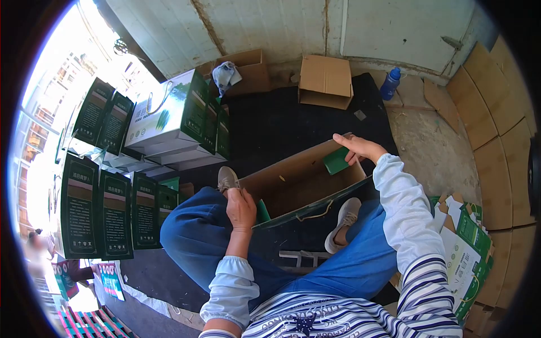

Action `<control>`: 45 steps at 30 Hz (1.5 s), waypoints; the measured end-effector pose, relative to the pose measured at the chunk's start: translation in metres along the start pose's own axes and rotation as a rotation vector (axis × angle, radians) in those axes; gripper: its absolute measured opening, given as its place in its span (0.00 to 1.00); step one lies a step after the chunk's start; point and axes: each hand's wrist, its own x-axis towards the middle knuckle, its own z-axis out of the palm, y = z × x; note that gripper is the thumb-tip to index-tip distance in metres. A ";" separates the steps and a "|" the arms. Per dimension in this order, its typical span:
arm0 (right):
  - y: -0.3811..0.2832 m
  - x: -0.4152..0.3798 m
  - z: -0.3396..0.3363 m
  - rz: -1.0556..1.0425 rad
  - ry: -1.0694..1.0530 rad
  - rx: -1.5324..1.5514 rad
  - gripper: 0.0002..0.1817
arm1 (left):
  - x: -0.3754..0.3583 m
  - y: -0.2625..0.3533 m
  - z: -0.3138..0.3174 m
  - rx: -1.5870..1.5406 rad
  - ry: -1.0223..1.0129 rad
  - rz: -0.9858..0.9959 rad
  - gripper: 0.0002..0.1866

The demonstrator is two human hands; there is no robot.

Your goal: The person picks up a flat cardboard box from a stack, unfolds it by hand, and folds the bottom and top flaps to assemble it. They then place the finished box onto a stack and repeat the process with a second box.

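A seated person in blue trousers point(197, 225) works over a long, open cardboard carton point(298, 169), brown inside with a dark green outer side, set between the feet on a black floor covering point(270, 118). The right hand point(363, 148) is partly open at the carton's far right end, its fingers loosely spread over a small, green cardboard flap point(336, 162); whether they press on it cannot be told. The left hand point(241, 209) is at the opposite end, fingers bent, next to a second green flap point(262, 212); whether it grips the edge is hidden by the hand itself. A pale rope handle point(315, 212) loops from the carton's near side. Printed green-and-white boxes point(166, 115) stand stacked to the left, while a plain brown cardboard box point(325, 76) and a blue plastic bottle point(390, 84) stand beyond, near the wall point(394, 28).
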 end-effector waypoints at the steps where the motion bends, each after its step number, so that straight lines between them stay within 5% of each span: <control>1: 0.000 -0.002 0.003 0.006 0.005 0.003 0.58 | 0.000 0.002 0.000 -0.001 -0.029 -0.033 0.09; 7: 0.004 -0.006 -0.001 -0.005 -0.024 0.042 0.59 | 0.001 0.004 0.000 0.003 -0.392 0.233 0.23; 14: 0.019 0.006 0.001 -0.189 0.183 -0.021 0.52 | 0.000 0.004 -0.004 -0.190 -0.422 0.115 0.22; 17: 0.016 0.004 -0.001 -0.322 0.271 -0.331 0.45 | 0.005 0.009 -0.021 -0.270 -0.566 -0.165 0.24; 28: -0.022 -0.004 0.008 -0.222 0.036 -0.754 0.29 | -0.003 0.029 -0.052 -0.306 -0.637 -0.382 0.19; 33: -0.021 0.008 0.008 -0.222 -0.003 -0.879 0.34 | -0.012 0.001 -0.041 -0.649 -0.581 -0.449 0.16; 38: -0.026 0.018 0.019 -0.183 -0.005 -1.025 0.34 | -0.008 0.001 -0.056 -1.022 -0.551 -0.843 0.10; 45: -0.040 0.019 0.030 -0.138 -0.033 -1.164 0.35 | 0.012 -0.007 -0.040 -0.554 -0.588 -0.547 0.23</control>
